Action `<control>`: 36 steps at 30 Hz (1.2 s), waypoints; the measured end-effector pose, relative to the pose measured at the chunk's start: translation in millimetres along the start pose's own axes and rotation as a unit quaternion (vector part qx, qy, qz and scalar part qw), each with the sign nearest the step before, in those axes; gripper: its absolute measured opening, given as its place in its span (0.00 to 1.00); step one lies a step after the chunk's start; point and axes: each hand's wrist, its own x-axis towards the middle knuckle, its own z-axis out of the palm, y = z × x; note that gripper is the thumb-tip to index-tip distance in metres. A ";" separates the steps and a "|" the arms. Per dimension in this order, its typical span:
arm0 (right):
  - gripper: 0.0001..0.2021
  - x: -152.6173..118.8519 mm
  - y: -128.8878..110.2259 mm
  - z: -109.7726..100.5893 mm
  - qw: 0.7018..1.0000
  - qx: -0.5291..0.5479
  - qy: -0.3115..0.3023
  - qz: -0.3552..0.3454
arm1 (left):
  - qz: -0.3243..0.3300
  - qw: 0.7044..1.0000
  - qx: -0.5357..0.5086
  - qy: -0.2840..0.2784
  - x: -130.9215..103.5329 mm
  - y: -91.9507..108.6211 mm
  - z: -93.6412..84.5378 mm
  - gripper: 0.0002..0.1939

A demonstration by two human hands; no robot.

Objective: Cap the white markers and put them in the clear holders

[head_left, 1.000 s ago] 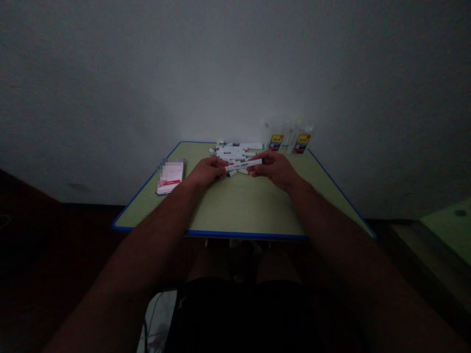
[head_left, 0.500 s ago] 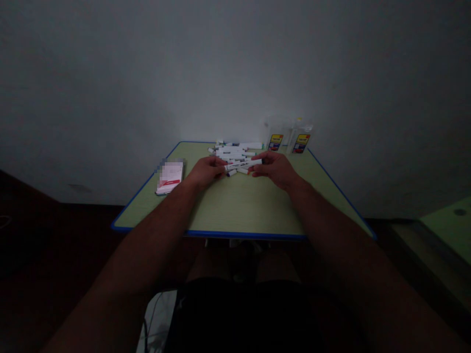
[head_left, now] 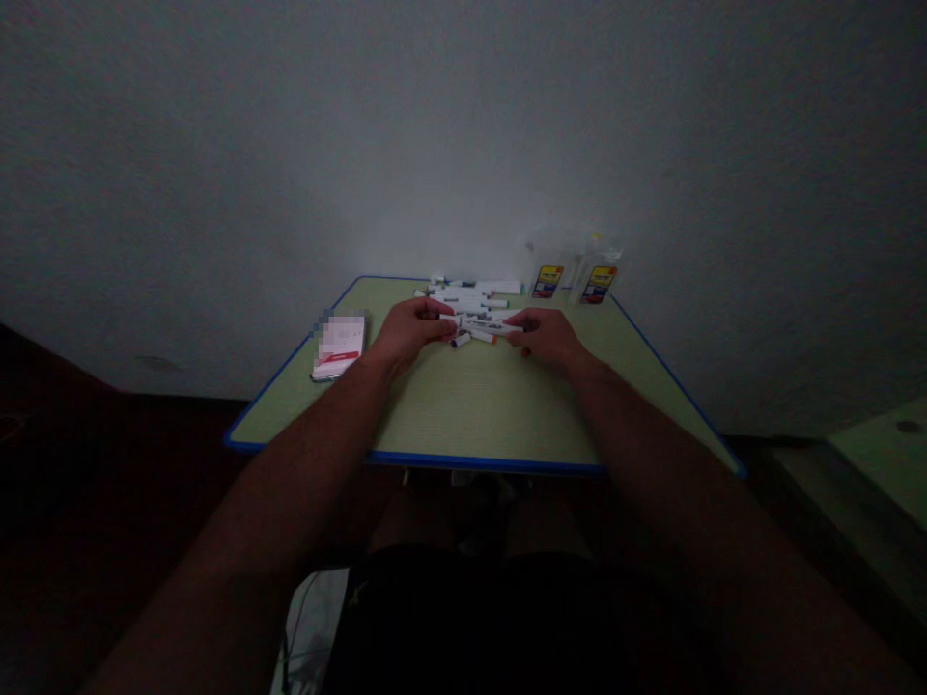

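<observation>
A white marker pen (head_left: 487, 325) lies level between my two hands, just above the near side of a pile of markers. My left hand (head_left: 416, 331) pinches its left end between thumb and fingers. At its right end, the fingers of my right hand (head_left: 546, 335) are closed on it as well. Behind and below it, several white markers (head_left: 463, 297) with coloured ends lie loosely piled on the table. An orange-ended marker (head_left: 483, 336) and a dark-ended one (head_left: 462, 340) stick out toward me beneath the held pen.
The pale green table (head_left: 478, 415) has a blue edge and stands against a grey wall (head_left: 449, 135). Two clear plastic cases (head_left: 548, 275) with yellow labels stand at the back right. A phone (head_left: 340, 346) with a lit screen lies at the left.
The marker between my hands has turned: its right end is lower and its left end slightly higher. My right hand has moved slightly down and right. The camera view has shifted a little.
</observation>
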 end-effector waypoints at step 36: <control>0.14 -2.4 -5.2 4.9 0.993 0.045 0.040 -0.102 | -0.034 0.998 0.046 0.027 4.0 -6.8 -3.1 0.11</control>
